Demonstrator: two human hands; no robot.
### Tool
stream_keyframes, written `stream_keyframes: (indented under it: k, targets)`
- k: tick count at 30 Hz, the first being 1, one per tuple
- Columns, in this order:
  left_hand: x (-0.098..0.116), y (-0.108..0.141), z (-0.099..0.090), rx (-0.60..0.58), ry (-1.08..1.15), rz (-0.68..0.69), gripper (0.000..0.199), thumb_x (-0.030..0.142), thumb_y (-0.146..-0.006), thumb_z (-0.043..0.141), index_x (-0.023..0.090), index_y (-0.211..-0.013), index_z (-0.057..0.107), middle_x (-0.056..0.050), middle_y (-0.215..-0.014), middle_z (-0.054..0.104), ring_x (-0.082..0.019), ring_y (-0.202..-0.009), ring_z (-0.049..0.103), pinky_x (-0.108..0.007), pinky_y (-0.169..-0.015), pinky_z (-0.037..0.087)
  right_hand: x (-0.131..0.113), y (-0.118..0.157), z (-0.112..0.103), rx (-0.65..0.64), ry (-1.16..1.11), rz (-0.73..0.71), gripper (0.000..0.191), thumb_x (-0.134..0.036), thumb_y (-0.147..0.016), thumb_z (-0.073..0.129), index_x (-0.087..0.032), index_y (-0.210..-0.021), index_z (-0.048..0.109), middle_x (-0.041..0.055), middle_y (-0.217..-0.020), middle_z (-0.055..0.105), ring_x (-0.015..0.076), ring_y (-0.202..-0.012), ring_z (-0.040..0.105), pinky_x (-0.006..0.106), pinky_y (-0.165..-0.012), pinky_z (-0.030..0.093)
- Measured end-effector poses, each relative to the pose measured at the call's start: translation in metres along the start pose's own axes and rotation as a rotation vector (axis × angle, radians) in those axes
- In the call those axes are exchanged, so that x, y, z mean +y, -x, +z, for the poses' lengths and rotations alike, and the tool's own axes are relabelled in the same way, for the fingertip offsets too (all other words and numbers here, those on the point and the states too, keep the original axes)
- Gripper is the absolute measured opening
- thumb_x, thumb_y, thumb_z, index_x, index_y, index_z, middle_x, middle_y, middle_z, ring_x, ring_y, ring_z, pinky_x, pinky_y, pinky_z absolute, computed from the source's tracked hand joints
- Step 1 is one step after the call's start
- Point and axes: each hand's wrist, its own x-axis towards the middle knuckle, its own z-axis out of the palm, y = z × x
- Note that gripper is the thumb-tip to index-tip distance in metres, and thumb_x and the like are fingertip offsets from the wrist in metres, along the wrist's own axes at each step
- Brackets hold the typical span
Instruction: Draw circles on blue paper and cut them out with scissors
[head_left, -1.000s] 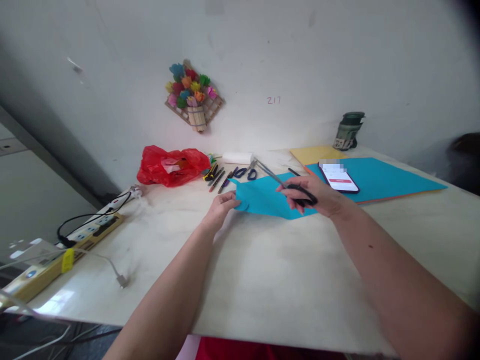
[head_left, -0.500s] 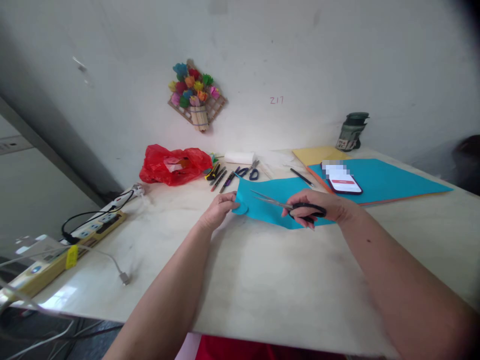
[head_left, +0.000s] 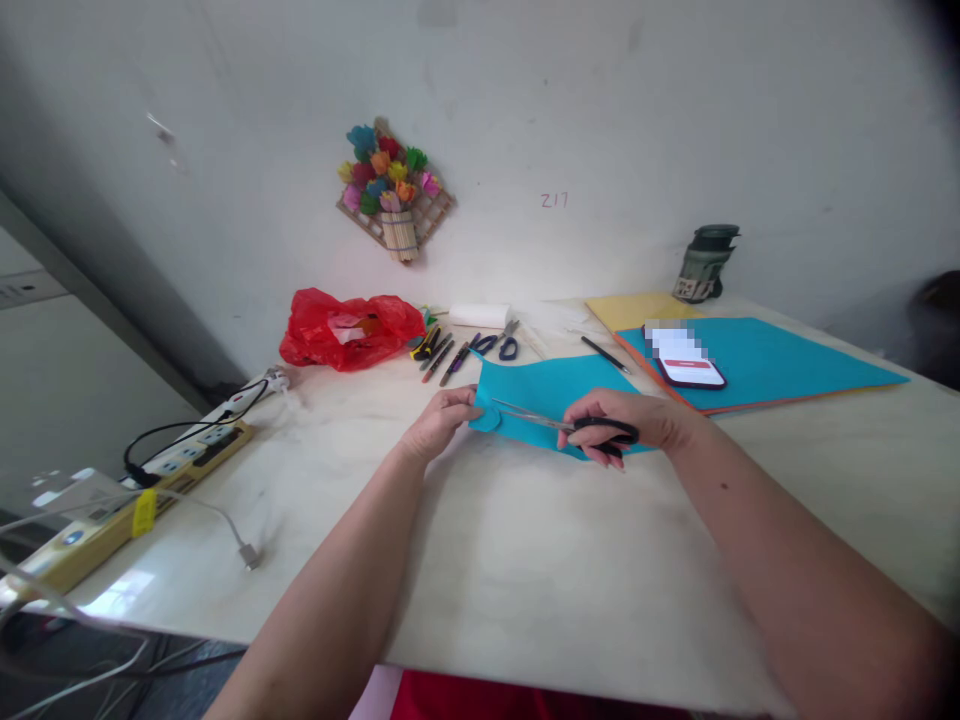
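A blue sheet of paper (head_left: 536,376) is raised a little off the table, its left end pinched in my left hand (head_left: 444,418). Beside those fingertips a small rounded flap (head_left: 487,417) shows, partly cut from the sheet. My right hand (head_left: 611,425) is wrapped around the black handles of a pair of scissors (head_left: 529,414). Its blades point left across the paper, with the tips close to the rounded flap. Whether the blades grip the paper I cannot tell.
Behind the sheet lie several pens (head_left: 454,363), blue-handled scissors (head_left: 508,346) and a red plastic bag (head_left: 349,330). A phone (head_left: 694,372) rests on more coloured sheets (head_left: 795,360) at right, near a green bottle (head_left: 705,262). A power strip (head_left: 187,465) with cables is at left.
My right hand and the scissors have moved left and slightly down, bringing the blade tips nearer the rounded flap. My left hand and the paper have shifted slightly to the right.
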Motion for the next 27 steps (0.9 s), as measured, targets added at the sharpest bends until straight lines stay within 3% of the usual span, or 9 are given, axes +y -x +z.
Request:
stream_keyframes:
  k: [9,22,27]
  targets:
    - [-0.001,0.001,0.002,-0.044,-0.031,0.015,0.021,0.027,-0.069,0.062,0.012,-0.057,0.054,0.000,-0.068,0.048,-0.012,-0.066,0.044,-0.025,-0.066,0.033,0.010,-0.018,0.008,0.064,-0.031,-0.086,0.040,-0.044,-0.070,0.056,-0.010,-0.090,0.057,0.0008,-0.053,0.057,0.0067,-0.038,0.049,0.016,-0.033,0.031]
    - [-0.004,0.004,0.002,-0.090,0.052,-0.208,0.021,0.029,-0.067,0.066,0.010,-0.060,0.058,0.000,-0.061,0.053,-0.009,-0.056,0.045,-0.023,-0.059,0.033,0.009,-0.024,0.015,0.061,-0.107,-0.064,0.036,-0.042,-0.070,0.055,-0.011,-0.089,0.057,-0.0001,-0.052,0.056,0.0070,-0.039,0.047,0.018,-0.035,0.036]
    - [-0.006,0.004,0.000,-0.083,0.051,-0.221,0.020,0.028,-0.067,0.066,0.010,-0.061,0.059,-0.001,-0.060,0.054,-0.009,-0.056,0.047,-0.022,-0.059,0.034,0.007,-0.025,0.017,0.114,-0.087,-0.067,0.038,-0.044,-0.068,0.058,-0.012,-0.087,0.059,-0.0016,-0.050,0.052,0.0065,-0.038,0.045,0.019,-0.035,0.037]
